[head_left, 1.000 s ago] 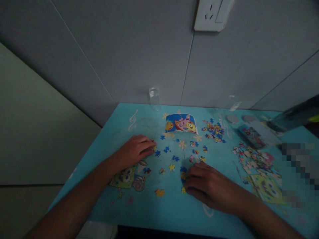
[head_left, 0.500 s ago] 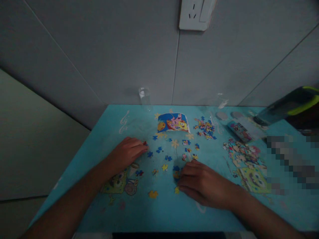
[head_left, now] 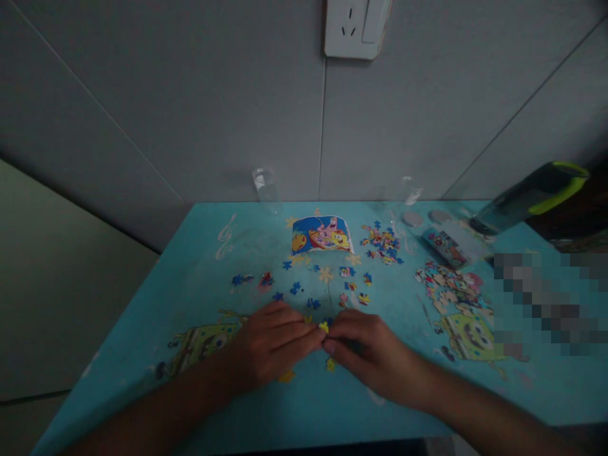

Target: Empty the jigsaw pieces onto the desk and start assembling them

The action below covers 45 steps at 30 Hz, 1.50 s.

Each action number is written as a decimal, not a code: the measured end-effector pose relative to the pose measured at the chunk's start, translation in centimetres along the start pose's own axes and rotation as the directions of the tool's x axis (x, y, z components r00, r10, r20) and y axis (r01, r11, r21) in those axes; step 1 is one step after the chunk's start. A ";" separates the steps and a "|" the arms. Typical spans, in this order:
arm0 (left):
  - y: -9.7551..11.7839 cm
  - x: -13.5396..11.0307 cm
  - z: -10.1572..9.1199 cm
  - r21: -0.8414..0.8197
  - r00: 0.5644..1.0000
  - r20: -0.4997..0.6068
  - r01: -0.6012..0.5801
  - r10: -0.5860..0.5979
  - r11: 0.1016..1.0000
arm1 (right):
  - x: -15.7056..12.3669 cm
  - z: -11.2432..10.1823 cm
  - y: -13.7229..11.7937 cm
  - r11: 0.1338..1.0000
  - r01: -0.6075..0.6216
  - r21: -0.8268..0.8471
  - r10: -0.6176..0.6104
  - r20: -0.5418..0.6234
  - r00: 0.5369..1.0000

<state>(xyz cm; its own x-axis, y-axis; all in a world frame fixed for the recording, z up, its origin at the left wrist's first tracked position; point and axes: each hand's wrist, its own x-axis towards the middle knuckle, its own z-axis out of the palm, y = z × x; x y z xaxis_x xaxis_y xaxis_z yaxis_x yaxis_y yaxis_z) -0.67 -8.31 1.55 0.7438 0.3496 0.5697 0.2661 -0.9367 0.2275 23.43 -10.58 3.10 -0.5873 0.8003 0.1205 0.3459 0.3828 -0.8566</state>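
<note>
Lower centre: a yellow jigsaw piece [head_left: 323, 327] is flanked closely by left hand [head_left: 275, 340] and right hand [head_left: 368, 348]; grip cannot be told.

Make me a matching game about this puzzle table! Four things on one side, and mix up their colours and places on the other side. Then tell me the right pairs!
Things
1. Picture card
2. Socket
3. Bottle
4. Small puzzle piece

Colours and places
A. Dark, with a yellow-green handle
B. Yellow, where the fingers of the left hand and right hand meet
C. Blue background, with pink and yellow cartoon figures
D. White, up on the wall

Right pairs
1-C, 2-D, 3-A, 4-B
</note>
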 end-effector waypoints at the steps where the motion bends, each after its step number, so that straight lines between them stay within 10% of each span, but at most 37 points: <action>1: -0.1 -0.1 0.1 0.007 1.000 0.005 -0.003 0.003 1.000 | 0.0 0.1 0.1 1.000 -0.013 0.013 0.013 -0.012 1.000; 16: -1.7 -0.9 0.6 0.042 0.995 0.036 0.095 -0.096 0.995 | -0.9 -8.7 3.7 0.852 -0.469 -0.233 0.485 0.011 0.874; 29: -2.0 -0.9 0.7 0.065 0.996 0.057 0.071 -0.075 0.995 | -1.1 -9.7 4.7 0.780 -0.524 -0.341 0.564 0.021 0.826; 45: -2.3 -1.4 0.7 0.031 0.991 0.086 0.104 -0.106 0.994 | -1.0 -9.9 5.3 0.795 -0.472 -0.381 0.467 -0.112 0.877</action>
<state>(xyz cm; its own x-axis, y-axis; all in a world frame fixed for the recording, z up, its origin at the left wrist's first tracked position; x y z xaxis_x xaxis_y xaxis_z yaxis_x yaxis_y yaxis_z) -1.92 -6.64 -0.35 0.7615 0.4443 0.4720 0.3607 -0.8954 0.2609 33.09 -4.74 3.45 -0.2711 0.9326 -0.2383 0.8312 0.1020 -0.5466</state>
